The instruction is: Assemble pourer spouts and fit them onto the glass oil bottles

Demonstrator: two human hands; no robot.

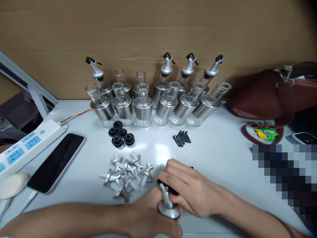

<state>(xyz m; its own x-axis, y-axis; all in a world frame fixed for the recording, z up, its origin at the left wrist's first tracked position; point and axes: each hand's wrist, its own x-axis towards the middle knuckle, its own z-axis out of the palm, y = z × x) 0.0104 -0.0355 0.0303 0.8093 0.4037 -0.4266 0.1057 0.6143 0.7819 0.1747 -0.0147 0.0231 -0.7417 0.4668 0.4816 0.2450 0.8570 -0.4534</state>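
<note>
Gripping a silver pourer (168,211), left hand (154,215) and right hand (189,186) meet near the table edge (223,234), open room rightward.

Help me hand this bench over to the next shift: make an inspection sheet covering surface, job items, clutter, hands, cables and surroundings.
Surface: white table, glossy, reflecting light.
Job items: glass bottles in two rows, four fitted with spouts, the others open; five black stoppers, loose metal spouts and small black bars in separate groups.
Clutter: phone left; brown bag and wrapper right.
Hands: left hand closed around the base of a spout; right hand holds its black lever.
Cables: red and yellow wires near the power strip; white cable by the phone.
Surroundings: cardboard behind the bottles; right edge partly pixelated.
</note>
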